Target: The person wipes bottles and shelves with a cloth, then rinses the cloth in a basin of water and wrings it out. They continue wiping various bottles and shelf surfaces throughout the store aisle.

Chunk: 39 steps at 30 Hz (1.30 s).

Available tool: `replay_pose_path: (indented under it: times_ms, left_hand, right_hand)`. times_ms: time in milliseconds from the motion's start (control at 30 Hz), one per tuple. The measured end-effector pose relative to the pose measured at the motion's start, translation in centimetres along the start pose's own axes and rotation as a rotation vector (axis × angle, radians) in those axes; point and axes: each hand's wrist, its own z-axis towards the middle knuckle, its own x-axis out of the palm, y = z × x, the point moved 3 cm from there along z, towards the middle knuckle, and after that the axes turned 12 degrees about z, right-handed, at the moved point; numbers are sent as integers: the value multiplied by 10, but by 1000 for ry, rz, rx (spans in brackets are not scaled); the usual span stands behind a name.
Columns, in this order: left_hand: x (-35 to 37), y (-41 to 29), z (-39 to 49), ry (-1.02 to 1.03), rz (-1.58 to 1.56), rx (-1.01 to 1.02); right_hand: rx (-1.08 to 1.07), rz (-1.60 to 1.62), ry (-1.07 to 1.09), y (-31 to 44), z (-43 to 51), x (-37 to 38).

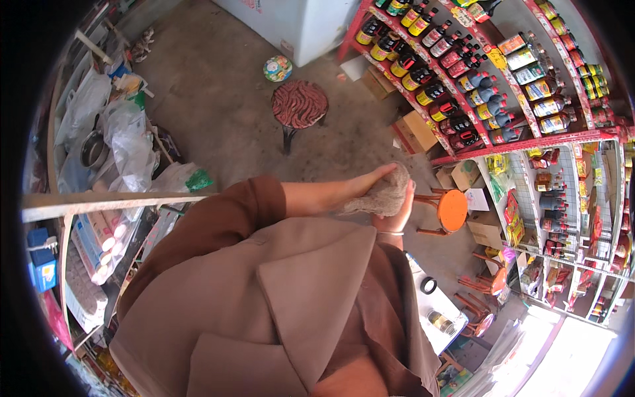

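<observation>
A crumpled grey-brown cloth (pixel 389 192) is held between both hands, out in front of my chest. My left hand (pixel 373 179) grips it from the left and top, the arm stretched across in a brown sleeve. On the cloth's right side is my right hand (pixel 403 211), closed around its edge, with a pale band at the wrist. Parts of the fingers are hidden by the cloth. Beyond the hands, on the concrete floor, stands a round stool with a red and black wavy-patterned seat (pixel 300 104).
Red shelves (pixel 540 142) of sauce bottles fill the right, with cardboard boxes (pixel 415 131) below. An orange stool (pixel 452 211) stands right of my hands. A white table (pixel 429 297) holds a jar and a black roll. Racks with plastic bags (pixel 126 144) line the left; a white cabinet (pixel 278 25) stands ahead.
</observation>
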Motion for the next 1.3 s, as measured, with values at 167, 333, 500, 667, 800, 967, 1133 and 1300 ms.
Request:
replay_pose_path:
  times_ms: [167,333,500,667,800,967,1133,1300]
  left_hand:
    - [-22,-11,2,-156,-10,-76]
    - [-63,-38,10,-236,37,78]
    - [-87,-82,22,-164,208,180]
    - [-98,-117,44,-19,-14,71]
    - [-113,-148,59,74,-33,104]
    - [-136,-172,66,54,-35,115]
    - [-149,-185,78,20,-44,118]
    - [-152,-191,112,-29,-25,93]
  right_hand:
    - [-620,-1207,-55,-1,39,-4]
    - [-608,-1502,-105,-7,54,8]
    - [-1010,-1561,3,-3,70,55]
    - [-428,-787,-18,6,110,92]
    - [-149,-533,147,2,133,110]
    - [-457,-1122,142,-13,147,126]
    - [-423,-1263,85,-10,157,135]
    - [-509,-1178,105,16,182,115]
